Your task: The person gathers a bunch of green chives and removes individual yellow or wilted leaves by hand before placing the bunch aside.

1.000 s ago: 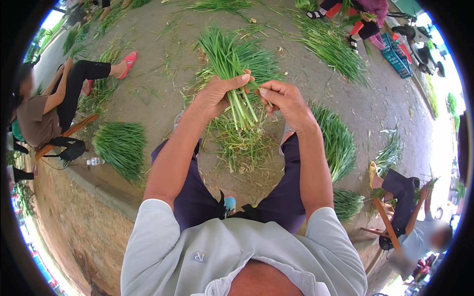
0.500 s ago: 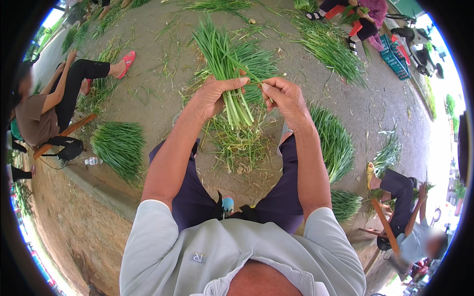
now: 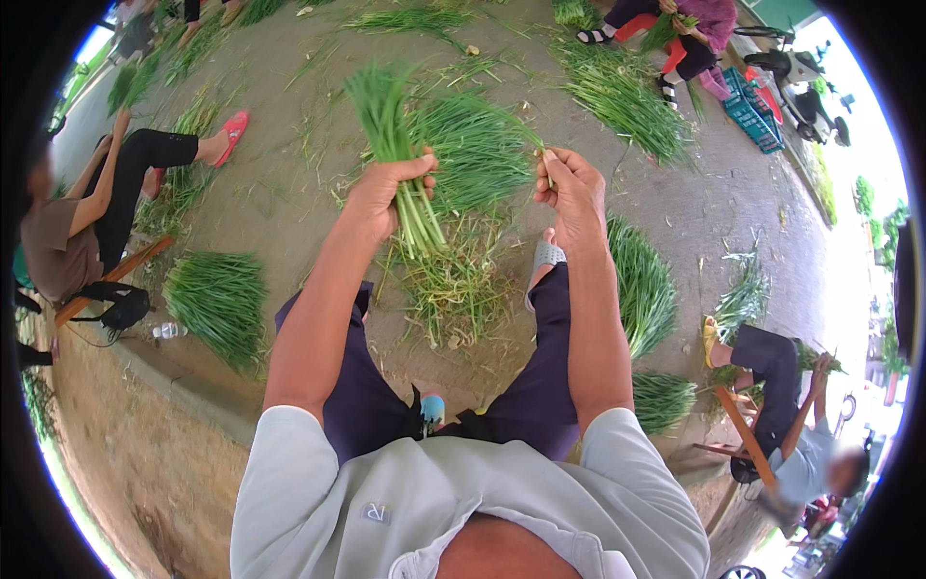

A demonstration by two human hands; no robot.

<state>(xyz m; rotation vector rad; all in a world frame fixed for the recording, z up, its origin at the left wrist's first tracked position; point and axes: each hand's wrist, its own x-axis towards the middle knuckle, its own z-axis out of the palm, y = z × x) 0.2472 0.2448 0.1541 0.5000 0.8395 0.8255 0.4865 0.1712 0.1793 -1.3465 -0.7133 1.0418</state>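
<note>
- The left hand [image 3: 386,193] is closed in a fist around a bunch of green stalks [image 3: 391,135], gripping it low down where the stems turn pale.
- The bunch is long and thin-leaved: bright green blades fan upward and a little leftward above the fist, while whitish-green stem ends stick out below it, slanting down to the right.
- The bunch is held in the air above a loose heap of trimmings [image 3: 453,289] on the ground, which lies between the person's knees.
- The right hand [image 3: 574,193], just right of the bunch and not touching it, has its fingertips pressed together on a thin stalk or scrap; what exactly it pinches is too small to tell.
- Behind the bunch, on the ground, lies a spread pile of the same greens [image 3: 482,150].
- Right of the bunch, beyond the right forearm, another pile of greens [image 3: 641,285] lies on the ground.
- Left of the bunch, well apart, a seated person [image 3: 87,232] has a further green pile [image 3: 217,304] beside them.
- A grey sandal [image 3: 545,259] shows just below the right hand.
</note>
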